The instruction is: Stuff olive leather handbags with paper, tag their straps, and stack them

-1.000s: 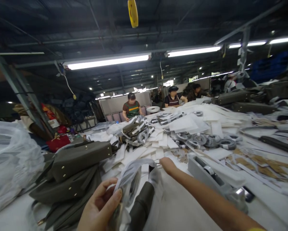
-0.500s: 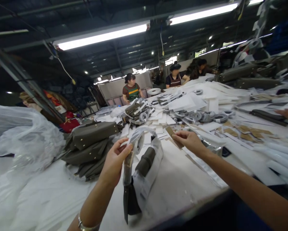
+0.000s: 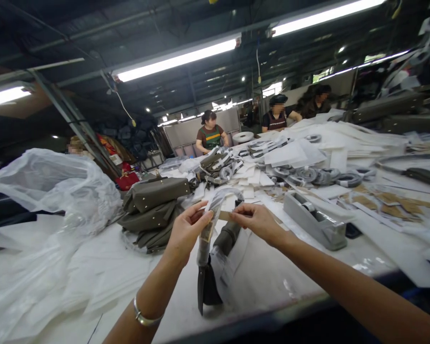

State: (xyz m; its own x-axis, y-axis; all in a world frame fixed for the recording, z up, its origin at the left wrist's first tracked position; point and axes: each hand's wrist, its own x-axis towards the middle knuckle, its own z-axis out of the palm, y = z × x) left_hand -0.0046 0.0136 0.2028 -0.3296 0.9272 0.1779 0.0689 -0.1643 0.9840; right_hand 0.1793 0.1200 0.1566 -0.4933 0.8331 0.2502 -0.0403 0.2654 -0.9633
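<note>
Two bare hands meet above the white table (image 3: 268, 274): the left hand (image 3: 188, 229) pinches a plastic-wrapped strap (image 3: 204, 248), and the right hand (image 3: 256, 220) pinches a small tan card (image 3: 224, 216) just beside it. The strap arches over the table's near part, its dark end hanging low. Slick wrapping could let the strap twist or slide out, since only thumb and fingertips hold it; the card could bend or sit crooked if pressed from one end. The right fingers cover part of the card, and whether it touches the strap is hard to tell, perhaps just barely.
</note>
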